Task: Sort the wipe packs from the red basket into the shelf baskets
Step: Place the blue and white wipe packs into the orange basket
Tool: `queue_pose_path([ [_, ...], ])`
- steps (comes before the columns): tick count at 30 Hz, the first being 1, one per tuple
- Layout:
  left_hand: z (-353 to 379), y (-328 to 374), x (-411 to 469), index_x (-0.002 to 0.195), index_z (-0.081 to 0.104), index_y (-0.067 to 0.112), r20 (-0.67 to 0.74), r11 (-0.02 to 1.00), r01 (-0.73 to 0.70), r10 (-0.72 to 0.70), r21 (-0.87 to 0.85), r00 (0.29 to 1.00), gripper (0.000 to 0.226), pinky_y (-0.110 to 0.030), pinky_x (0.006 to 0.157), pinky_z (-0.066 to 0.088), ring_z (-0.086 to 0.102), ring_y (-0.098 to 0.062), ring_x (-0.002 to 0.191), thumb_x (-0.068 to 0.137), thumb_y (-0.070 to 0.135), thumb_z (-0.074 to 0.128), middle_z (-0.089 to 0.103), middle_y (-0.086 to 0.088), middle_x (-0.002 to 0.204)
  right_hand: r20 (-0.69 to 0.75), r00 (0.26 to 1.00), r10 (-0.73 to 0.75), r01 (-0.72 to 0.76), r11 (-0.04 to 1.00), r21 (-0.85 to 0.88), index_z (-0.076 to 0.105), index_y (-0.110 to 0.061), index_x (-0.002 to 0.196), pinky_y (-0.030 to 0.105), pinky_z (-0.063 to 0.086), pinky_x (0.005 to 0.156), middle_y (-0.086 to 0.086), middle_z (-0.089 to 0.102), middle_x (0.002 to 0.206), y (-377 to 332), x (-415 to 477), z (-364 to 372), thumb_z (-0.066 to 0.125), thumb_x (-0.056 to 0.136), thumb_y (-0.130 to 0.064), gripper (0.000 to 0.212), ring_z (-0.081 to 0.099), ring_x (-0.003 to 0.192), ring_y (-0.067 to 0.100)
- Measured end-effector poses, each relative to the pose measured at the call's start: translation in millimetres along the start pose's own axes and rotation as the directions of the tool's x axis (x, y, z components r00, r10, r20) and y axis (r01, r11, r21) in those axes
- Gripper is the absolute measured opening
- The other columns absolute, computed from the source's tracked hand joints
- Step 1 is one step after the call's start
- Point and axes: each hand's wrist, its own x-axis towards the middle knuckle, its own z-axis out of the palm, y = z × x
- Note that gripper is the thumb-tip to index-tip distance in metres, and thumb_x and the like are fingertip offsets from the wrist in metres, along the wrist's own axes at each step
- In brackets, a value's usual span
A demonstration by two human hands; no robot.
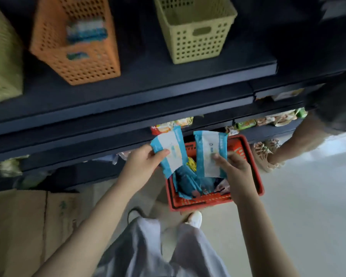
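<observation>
Pale trousers [148, 246] stand just before the red basket [200, 202]. Above it, the left hand [146, 160] pinches one blue-and-white wipe pack [169, 150]; the right hand [235, 166] grips a second wipe pack [209, 154] (print blurred, unreadable). Both long axes point toward the shelf [148, 80], the left one tilted. More packs [188, 182] lie inside the red basket. An orange basket [74, 47] and a green basket [196, 37] sit beyond, on the shelf.

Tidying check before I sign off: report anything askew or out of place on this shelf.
The orange perforated plastic basket sits turned at an angle to the front edge of the dark shelf, while the yellow-green perforated basket beside it looks squarer. Blur and lens distortion may exaggerate this. Nothing looks spilled or damaged.
</observation>
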Motion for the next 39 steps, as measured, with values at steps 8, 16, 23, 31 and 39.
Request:
queue_pose_path([
  [8, -155.8, -5.9, -45.5, 0.092, 0.069, 0.017, -0.233, 0.981, -0.075, 0.032, -0.177, 0.972, 0.007, -0.039, 0.068, 0.059, 0.072, -0.016, 0.076, 0.088, 0.023, 0.069, 0.076, 0.003, 0.089, 0.139, 0.989, -0.049, 0.025, 0.986, 0.163, 0.066, 0.000, 0.106, 0.035, 0.056, 0.066, 0.012, 0.070, 0.095, -53.0, -46.9, 130.7, 0.065, 0.088, -0.018, 0.026, 0.066, 0.081, 0.025],
  [16, -260.7, -6.6, -47.7, 0.096, 0.068, 0.016, -0.357, 0.929, -0.192, 0.072, -0.315, 0.931, 0.008, -0.033, 0.074, 0.059, 0.072, -0.014, 0.090, 0.089, 0.020, 0.067, 0.076, 0.006, 0.093, 0.250, 0.965, -0.076, 0.032, 0.984, 0.176, 0.066, -0.001, 0.099, 0.028, 0.054, 0.064, 0.013, 0.071, 0.091, -86.7, -66.7, 244.4, 0.060, 0.092, -0.020, 0.021, 0.066, 0.075, 0.018],
  [23, -304.8, 36.4, 5.3, 0.097, 0.066, 0.021, -0.446, 0.842, -0.329, 0.120, -0.428, 0.887, 0.007, -0.028, 0.073, 0.059, 0.071, -0.008, 0.090, 0.091, 0.019, 0.064, 0.074, 0.008, 0.097, 0.292, 0.908, -0.300, 0.324, 0.945, -0.035, 0.069, -0.007, 0.108, 0.033, 0.052, 0.071, 0.008, 0.073, 0.095, -163.1, -27.1, 297.6, 0.061, 0.093, -0.017, 0.019, 0.064, 0.082, 0.019],
  [31, -316.6, 75.1, 92.3, 0.103, 0.065, 0.018, -0.550, 0.789, -0.372, 0.053, -0.488, 0.834, 0.013, -0.034, 0.077, 0.059, 0.070, -0.011, 0.096, 0.091, 0.022, 0.064, 0.072, 0.003, 0.104, 0.458, 0.738, -0.496, 0.675, 0.524, -0.520, 0.072, -0.015, 0.101, 0.034, 0.050, 0.073, 0.002, 0.070, 0.090, -241.1, 99.4, 357.8, 0.066, 0.088, -0.014, 0.014, 0.065, 0.082, 0.017],
  [39, -324.5, 77.5, 138.0, 0.104, 0.065, 0.018, -0.624, 0.707, -0.374, -0.121, -0.600, 0.772, 0.012, -0.038, 0.078, 0.058, 0.070, -0.016, 0.098, 0.092, 0.019, 0.062, 0.072, -0.002, 0.107, 0.673, 0.740, -0.015, 0.663, 0.188, -0.725, 0.062, -0.012, 0.125, 0.027, 0.040, 0.097, 0.006, 0.058, 0.133, -234.6, 202.5, 448.8, 0.070, 0.088, -0.022, 0.039, 0.054, 0.121, 0.020],
])
